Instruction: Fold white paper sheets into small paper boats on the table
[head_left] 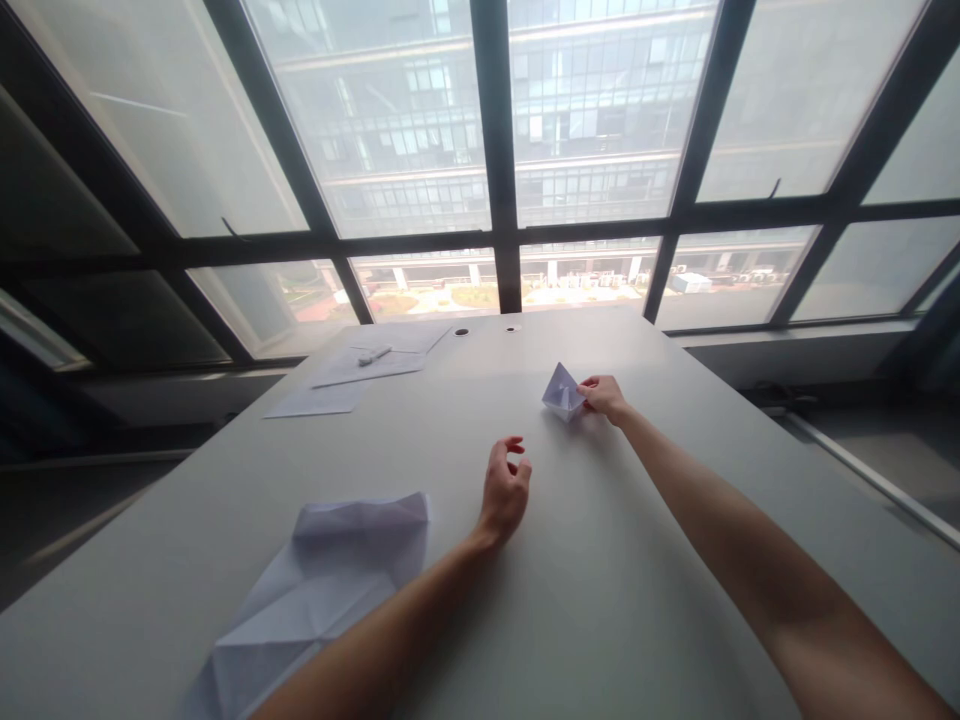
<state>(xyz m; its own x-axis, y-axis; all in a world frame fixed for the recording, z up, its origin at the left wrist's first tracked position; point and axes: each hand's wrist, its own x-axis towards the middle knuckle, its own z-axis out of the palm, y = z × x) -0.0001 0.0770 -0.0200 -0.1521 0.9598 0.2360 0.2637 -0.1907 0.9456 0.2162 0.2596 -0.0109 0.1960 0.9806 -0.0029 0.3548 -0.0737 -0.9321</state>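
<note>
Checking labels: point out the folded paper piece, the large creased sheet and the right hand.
folded paper piece (561, 396): head view, middle of its open side
large creased sheet (326, 580): head view, its creased middle
right hand (602, 395): head view, back of the hand

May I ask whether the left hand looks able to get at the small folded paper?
Probably yes: the left hand seems to hold nothing, and no object shows between it and the folded paper. The right hand pinches the paper's right edge, leaving its left side free.
</note>
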